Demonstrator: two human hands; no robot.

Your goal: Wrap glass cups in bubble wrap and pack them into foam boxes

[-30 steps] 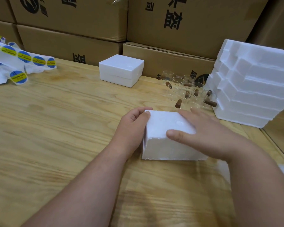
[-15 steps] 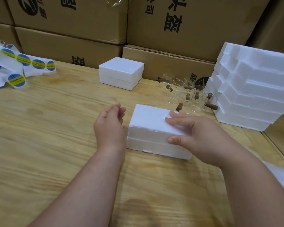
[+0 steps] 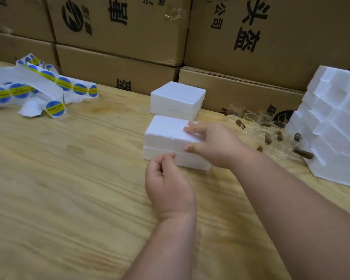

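**White foam box held at the centre of the plywood table**

Foam, white and closed, makes up the box [image 3: 166,136] sitting near the middle of the wooden table [image 3: 69,178]. The right hand [image 3: 214,144] holds it from the three o'clock side: fingers lie fairly straight across the lid, and the thumb presses the near face at the seam between lid and base. The left hand [image 3: 168,184] hangs just at six o'clock of the box, fingers loosely curled toward the palm and holding nothing; whether its fingertips touch the foam cannot be told.

At twelve o'clock of the held box, just beside it, stands a second closed foam box [image 3: 178,100]. Towards two o'clock a cluster of glass cups [image 3: 271,134] with brown handles stands on the table, unwrapped. Beyond them, at three o'clock, a stack of foam box parts [image 3: 335,126] rises at the table's edge, touching or nearly touching the nearest cups.

Far off at ten o'clock lie loose strips of round blue-and-yellow stickers [image 3: 38,85]. Cardboard cartons [image 3: 119,37] printed with black characters wall the far edge of the table.
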